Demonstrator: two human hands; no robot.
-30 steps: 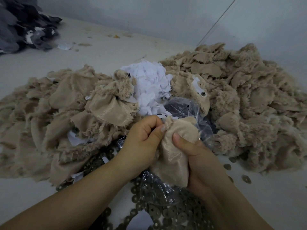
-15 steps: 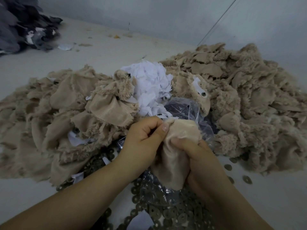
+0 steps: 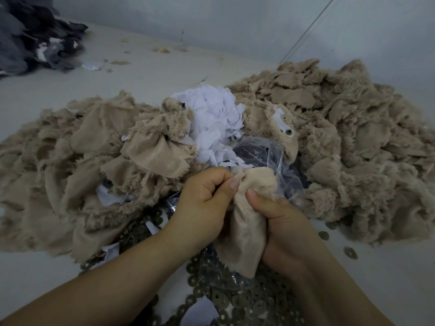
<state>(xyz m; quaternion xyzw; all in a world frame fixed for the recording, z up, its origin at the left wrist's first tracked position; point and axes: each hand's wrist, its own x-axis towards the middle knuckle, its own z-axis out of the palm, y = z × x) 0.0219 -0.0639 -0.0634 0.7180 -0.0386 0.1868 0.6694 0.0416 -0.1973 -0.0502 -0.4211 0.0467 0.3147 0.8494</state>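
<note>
Both hands meet over the near middle of the pale desk [image 3: 150, 67], working on one small beige fabric piece with a smooth woven back and a fuzzy edge [image 3: 247, 234]. The left hand [image 3: 204, 203] is curled tight, its fingers folded into the palm and its thumb pressed against the piece's upper left edge, so that it pinches the cloth there. The right hand [image 3: 282, 229] grips the piece from the right, with the thumb laid across the front and the other fingers wrapped behind, mostly hidden by the cloth. The piece hangs between the two hands, bunched at the top and falling loose below. It is held above a spread of dark round metal discs with centre holes [image 3: 235, 300], part of which lies under a crumpled clear plastic bag [image 3: 270, 156].

A low heap of beige plush cuttings [image 3: 70, 161] lies to the left of the hands, and a larger, higher heap of the same beige plush [image 3: 353, 137] lies to the right, reaching back to the grey wall. Between the two heaps, just behind the hands, sits a mound of white fabric scraps [image 3: 214, 121]. A few loose discs lie on the desk at the right. In the far left corner is a pile of dark grey fabric pieces [image 3: 30, 36], well apart from the rest.
</note>
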